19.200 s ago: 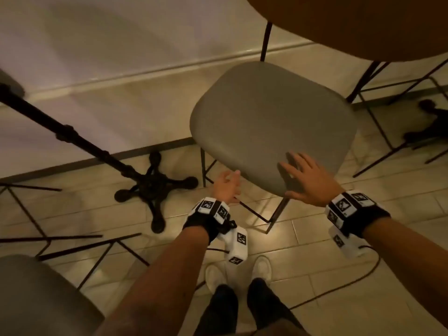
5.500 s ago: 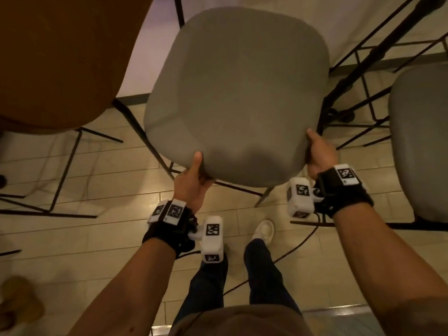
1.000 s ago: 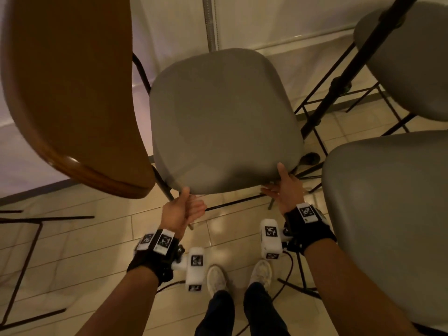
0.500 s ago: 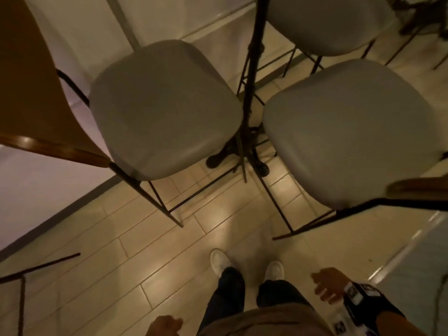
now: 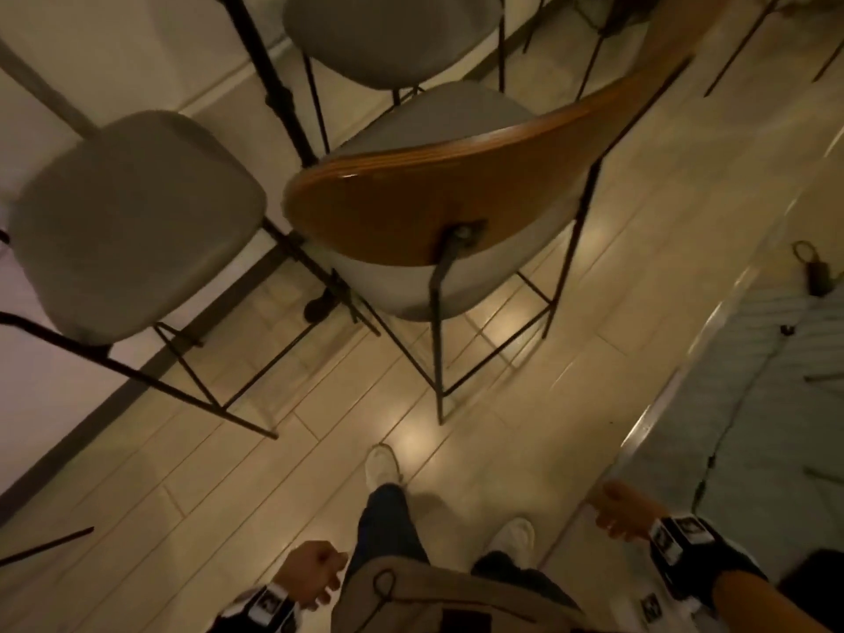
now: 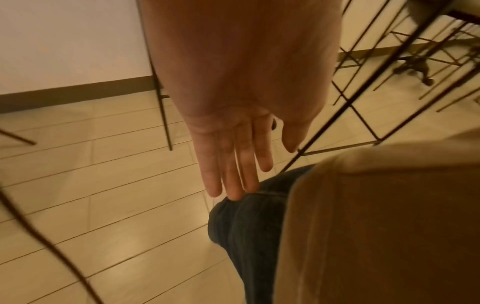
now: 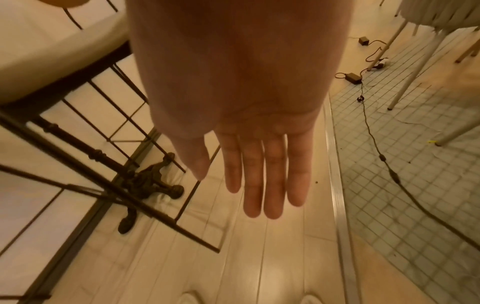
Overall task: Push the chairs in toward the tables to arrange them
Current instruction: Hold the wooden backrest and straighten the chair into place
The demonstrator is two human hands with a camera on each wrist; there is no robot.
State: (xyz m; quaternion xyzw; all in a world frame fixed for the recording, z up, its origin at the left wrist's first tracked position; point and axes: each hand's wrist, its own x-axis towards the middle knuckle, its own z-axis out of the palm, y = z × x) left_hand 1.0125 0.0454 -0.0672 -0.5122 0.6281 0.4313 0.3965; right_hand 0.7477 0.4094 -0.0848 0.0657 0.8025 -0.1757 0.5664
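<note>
Head view: grey-cushioned, wooden-backed, black wire-legged chair [image 5: 424, 212] stands ahead, ungripped — between pushes, by judgement. Left hand [image 5: 309, 572] hangs low.

Left wrist view: fingers [image 6: 233, 164] straight, empty.

Right wrist view: right hand [image 7: 259, 164] flat, empty — next, grasp the backrest.

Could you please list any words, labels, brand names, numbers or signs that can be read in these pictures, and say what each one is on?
There is no readable text in any of the views.
The wristbands by the right hand and by the left hand carry black-and-white square marker patterns, not letters or numbers.
The wooden chair back, the grey seats and the floor show no label or brand.
</note>
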